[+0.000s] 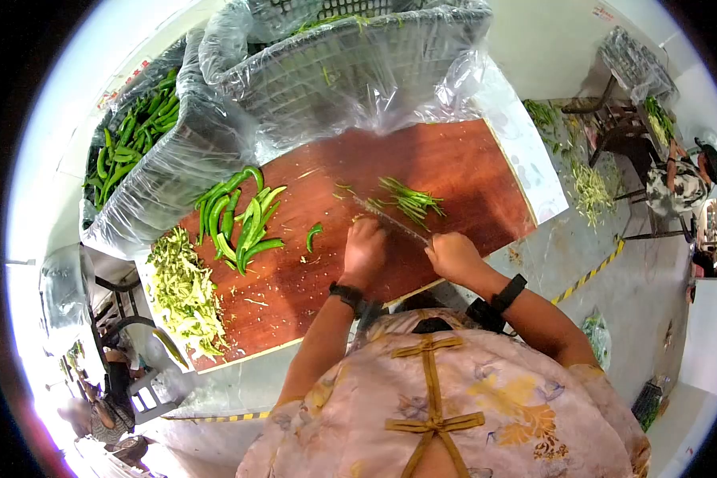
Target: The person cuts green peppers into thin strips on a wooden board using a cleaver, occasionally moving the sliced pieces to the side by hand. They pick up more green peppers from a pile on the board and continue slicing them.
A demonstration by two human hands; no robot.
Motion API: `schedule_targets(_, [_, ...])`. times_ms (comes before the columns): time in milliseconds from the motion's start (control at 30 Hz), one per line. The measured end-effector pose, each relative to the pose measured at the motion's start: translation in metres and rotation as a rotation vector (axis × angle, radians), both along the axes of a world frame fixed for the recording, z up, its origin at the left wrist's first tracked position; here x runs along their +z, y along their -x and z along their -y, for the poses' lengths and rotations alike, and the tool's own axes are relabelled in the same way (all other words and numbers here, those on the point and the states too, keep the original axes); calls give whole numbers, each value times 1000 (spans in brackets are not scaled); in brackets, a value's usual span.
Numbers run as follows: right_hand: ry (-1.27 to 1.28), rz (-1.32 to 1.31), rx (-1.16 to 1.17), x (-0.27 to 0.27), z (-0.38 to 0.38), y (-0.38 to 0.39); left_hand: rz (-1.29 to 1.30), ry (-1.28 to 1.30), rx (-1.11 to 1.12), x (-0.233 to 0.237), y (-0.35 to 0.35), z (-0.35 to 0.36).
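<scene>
My right hand is closed around the handle end of a knife, whose thin blade slants up and left over the red-brown board. Just left of the blade, my left hand has its fingers curled down on the board; whatever they hold is hidden. Beyond the blade lies a small bunch of green pepper strips. One curved piece of green pepper rests left of my left hand. Further left are several whole green chili peppers in a loose pile.
A heap of pale green scraps covers the board's left end. Behind the board stands a plastic-lined crate; another crate holds many green peppers. Other people sit at the far right and lower left.
</scene>
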State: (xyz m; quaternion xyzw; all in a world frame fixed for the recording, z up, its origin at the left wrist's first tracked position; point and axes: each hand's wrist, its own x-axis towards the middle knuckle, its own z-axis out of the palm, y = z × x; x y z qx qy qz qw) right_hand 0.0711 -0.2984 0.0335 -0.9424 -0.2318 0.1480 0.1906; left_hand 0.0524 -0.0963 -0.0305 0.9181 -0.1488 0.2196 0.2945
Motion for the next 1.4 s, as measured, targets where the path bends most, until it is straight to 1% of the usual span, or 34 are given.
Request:
schedule_targets(100, [32,-37,14,6,-1,3,-63,-14,1,-3,0,-1])
schedule_targets(267, [32,-45,67,7,-1,-2,7,40,1,-2,-1,-1])
schedule_targets(400, [68,-89,97,6,-14,-10,43,30,1,-8,-4,-3])
schedule_targets(467, [90,-98,102,1,-30,-15,100,107,-16,-6,-5,0])
schedule_targets(533, [17,-22,-3,-6,-48,-20,78,75,-29,-1,-2,1])
schedule_targets(600, [-5,-17,39,-15,-55,-30,65,35,-42,7,-4,0])
schedule_targets(667, [-20,-17,69,-22,-53,-33,85,53,-52,15,-4,2])
schedule_targets(733, [-131,80,-6,-19,-45,-35,103,57,-56,2,-5,-1])
schedule_targets(767, [-133,84,-1,-19,-39,-36,117,59,-57,-7,-5,-4])
schedule_targets(833, [-230,247,-43,-16,-26,-36,77,86,-51,-15,-4,-7])
schedule_targets(867, [-223,221,-69,-14,-17,-32,36,116,-51,-19,-5,-7])
schedule_targets(900, [-222,223,-72,-8,-12,-26,37,117,-54,-13,-4,-8])
schedule_targets(1000, [-160,81,-59,1,-3,-10,28,201,101,9,1,-18])
schedule_targets(1033, [-164,83,-60,1,-1,-3,-148,-91,185,39,6,-21])
schedule_targets(1100, [-117,34,55,1,1,6,23,-42,307,5,7,-59])
schedule_targets(1167, [-100,-8,94,-1,2,5,58,-94,445,16,16,-69])
schedule_targets(1200, [-87,14,86,-2,4,4,3,-102,503,15,20,-75])
schedule_targets(1267, [-82,35,85,-4,6,1,-28,-123,554,13,26,-81])
schedule_targets(1333, [-79,89,-71,-2,9,-3,-58,-143,600,4,28,-88])
schedule_targets(1367, [-83,89,-70,0,11,-4,-49,-83,535,-7,27,-91])
schedule_targets(1400, [-94,89,-77,2,13,-6,-41,-22,468,-6,25,-90])
